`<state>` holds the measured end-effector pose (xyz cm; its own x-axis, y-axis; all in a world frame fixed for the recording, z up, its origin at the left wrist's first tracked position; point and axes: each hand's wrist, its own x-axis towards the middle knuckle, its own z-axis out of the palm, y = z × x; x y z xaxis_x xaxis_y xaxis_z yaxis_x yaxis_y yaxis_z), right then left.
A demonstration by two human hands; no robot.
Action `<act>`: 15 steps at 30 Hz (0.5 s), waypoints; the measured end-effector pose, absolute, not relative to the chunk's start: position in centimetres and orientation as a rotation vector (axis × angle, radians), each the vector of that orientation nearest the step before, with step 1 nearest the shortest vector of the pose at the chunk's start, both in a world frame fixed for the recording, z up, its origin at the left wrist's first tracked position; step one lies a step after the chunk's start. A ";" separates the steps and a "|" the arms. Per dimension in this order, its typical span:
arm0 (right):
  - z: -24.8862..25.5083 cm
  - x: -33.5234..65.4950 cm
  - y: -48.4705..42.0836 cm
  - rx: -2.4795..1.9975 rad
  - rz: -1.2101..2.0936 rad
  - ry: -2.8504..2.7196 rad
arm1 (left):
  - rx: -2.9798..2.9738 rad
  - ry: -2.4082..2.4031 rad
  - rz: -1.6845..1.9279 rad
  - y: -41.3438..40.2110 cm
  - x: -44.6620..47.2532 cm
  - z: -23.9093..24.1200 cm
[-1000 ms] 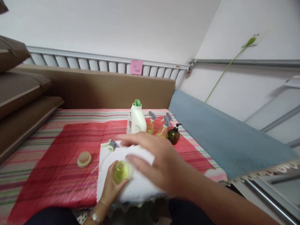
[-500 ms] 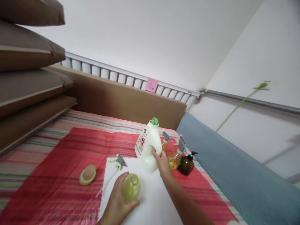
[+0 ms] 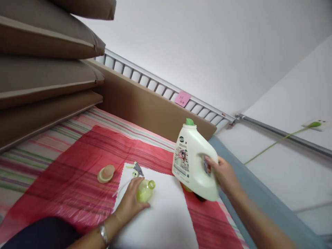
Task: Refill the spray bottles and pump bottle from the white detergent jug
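My left hand (image 3: 131, 201) is closed around a small yellow-green bottle (image 3: 145, 191), whose open neck tilts up to the right. Raised at the right, my right hand (image 3: 220, 169) grips the handle of a large pale detergent jug (image 3: 190, 173). The jug has a printed label and a green pour spout, with no cap on it. A grey and green spray trigger head (image 3: 137, 168) with a thin tube lies on the white sheet (image 3: 160, 214), just beyond my left hand. Left of the sheet rests a round cap (image 3: 106, 173), light green and pinkish.
A dark bottle (image 3: 199, 197) and other bottles are mostly hidden behind the jug. Underneath lies a red translucent sheet (image 3: 85, 166) over striped cloth (image 3: 38, 148). Brown cushions (image 3: 49, 72) are stacked at left; a brown board (image 3: 145, 107) and a railing run behind.
My right hand has lifted the jug up and to the right, nearer to me, so it now covers the bottles behind. The small bottle in my left hand has tipped rightward. The view has shifted.
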<state>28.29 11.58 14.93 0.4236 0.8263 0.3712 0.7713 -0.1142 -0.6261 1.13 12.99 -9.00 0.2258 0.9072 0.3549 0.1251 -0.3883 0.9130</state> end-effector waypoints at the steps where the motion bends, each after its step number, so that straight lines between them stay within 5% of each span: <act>1: 16.3 28.6 10.5 -1.956 0.100 -1.377 | 1.716 0.965 1.250 13.1 1.0 -8.9; 6: 19.7 28.6 5.6 -2.333 0.147 -1.660 | 1.760 0.940 1.238 13.7 0.6 -9.3; 15: 18.3 26.7 0.6 -2.394 0.395 -1.917 | 1.803 0.911 1.137 14.0 0.7 -9.7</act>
